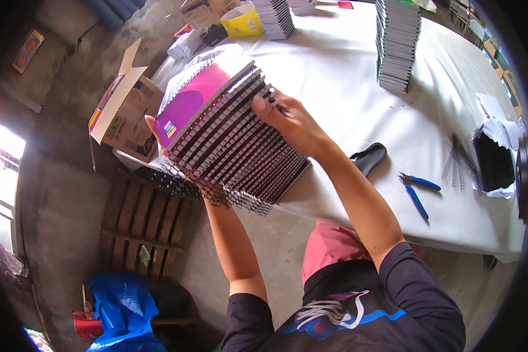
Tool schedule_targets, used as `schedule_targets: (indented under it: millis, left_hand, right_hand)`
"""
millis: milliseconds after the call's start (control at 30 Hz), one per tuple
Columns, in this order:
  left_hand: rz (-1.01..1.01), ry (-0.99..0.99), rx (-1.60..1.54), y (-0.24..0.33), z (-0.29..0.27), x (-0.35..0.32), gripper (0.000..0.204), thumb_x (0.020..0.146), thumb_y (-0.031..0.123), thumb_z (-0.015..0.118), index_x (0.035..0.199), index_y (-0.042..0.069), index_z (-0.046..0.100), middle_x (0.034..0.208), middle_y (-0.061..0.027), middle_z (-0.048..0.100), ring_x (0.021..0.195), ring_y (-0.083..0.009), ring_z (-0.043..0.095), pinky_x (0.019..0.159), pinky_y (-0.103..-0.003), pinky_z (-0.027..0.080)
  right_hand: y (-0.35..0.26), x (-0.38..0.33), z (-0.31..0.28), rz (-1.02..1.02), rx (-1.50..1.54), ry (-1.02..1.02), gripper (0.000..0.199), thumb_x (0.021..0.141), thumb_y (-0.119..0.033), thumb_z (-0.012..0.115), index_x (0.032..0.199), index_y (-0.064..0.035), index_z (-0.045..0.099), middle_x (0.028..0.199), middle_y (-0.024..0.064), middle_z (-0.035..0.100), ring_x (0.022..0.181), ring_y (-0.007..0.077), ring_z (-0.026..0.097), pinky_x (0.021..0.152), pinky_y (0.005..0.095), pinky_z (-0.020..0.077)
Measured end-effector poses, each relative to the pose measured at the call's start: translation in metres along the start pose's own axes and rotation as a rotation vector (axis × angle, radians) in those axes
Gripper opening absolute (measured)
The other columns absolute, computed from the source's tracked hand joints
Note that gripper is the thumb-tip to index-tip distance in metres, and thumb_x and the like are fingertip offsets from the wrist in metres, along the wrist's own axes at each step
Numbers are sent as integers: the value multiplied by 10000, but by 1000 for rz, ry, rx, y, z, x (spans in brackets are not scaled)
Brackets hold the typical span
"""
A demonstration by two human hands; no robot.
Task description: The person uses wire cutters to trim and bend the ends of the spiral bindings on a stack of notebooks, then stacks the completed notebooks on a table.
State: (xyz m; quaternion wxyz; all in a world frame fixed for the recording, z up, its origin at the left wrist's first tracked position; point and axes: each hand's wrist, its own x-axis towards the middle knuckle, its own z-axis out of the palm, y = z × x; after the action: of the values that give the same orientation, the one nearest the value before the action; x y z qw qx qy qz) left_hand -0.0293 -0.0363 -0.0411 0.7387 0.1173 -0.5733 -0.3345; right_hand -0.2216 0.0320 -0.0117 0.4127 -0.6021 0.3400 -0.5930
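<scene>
Magenta-covered spiral notebooks (229,138), a whole stack, sit tilted at the counter (358,82) edge: left hand (158,138) cradles underneath, right hand (287,120) fingers (263,107) clamped on top, squaring the spines.

Magenta notebook cover (196,94), white tablecloth (346,76), blue-handled pliers (418,190).

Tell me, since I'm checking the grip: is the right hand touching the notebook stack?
Touching. The head view shows the right hand with its fingers pressed onto the spiral-bound notebook stack.
</scene>
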Motion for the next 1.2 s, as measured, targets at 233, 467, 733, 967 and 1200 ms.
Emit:
schedule_targets:
  millis: [233,467,733,967,1200]
  left_hand:
    - [-244,12,-132,-12,-12,-14,964,751,810,195,1448,146,154,1475,-146,185,1307,-350,289,1075,-521,257]
    - [-387,-4,-233,-17,-23,-15,978,739,819,199,1448,146,153,1475,-145,187,1306,-352,289,1077,-520,253]
    - [-492,-39,-302,-27,-26,-29,995,726,829,204,1448,146,152,1475,-143,189,1306,-355,289,1079,-519,248]
    - [-523,-71,-327,-26,-27,-28,1010,715,838,208,1448,146,152,1475,-142,191,1305,-357,290,1081,-519,243]
    - [-538,-66,-368,-28,-36,-25,1025,703,846,212,1449,146,151,1475,-141,193,1305,-359,290,1083,-518,239]
  right_hand:
    - [13,-5,-5,-162,38,42,760,757,-442,698,1289,27,424,1099,148,602,1023,216,566,923,326,427]
    - [2,-7,-4,-171,-145,17,773,713,-238,781,1336,-33,374,1095,142,620,991,179,586,891,301,441]
    - [30,-37,32,-600,-705,522,755,831,-683,345,1420,-213,288,1479,135,227,1385,272,167,1008,645,-108]
    - [65,-23,49,-801,-1111,482,684,836,-684,307,1340,-243,445,1433,99,343,1362,279,229,1019,618,-146]
    - [78,-40,73,-913,-918,477,633,838,-697,258,1327,-339,442,1443,-41,335,1375,172,196,1009,628,-169]
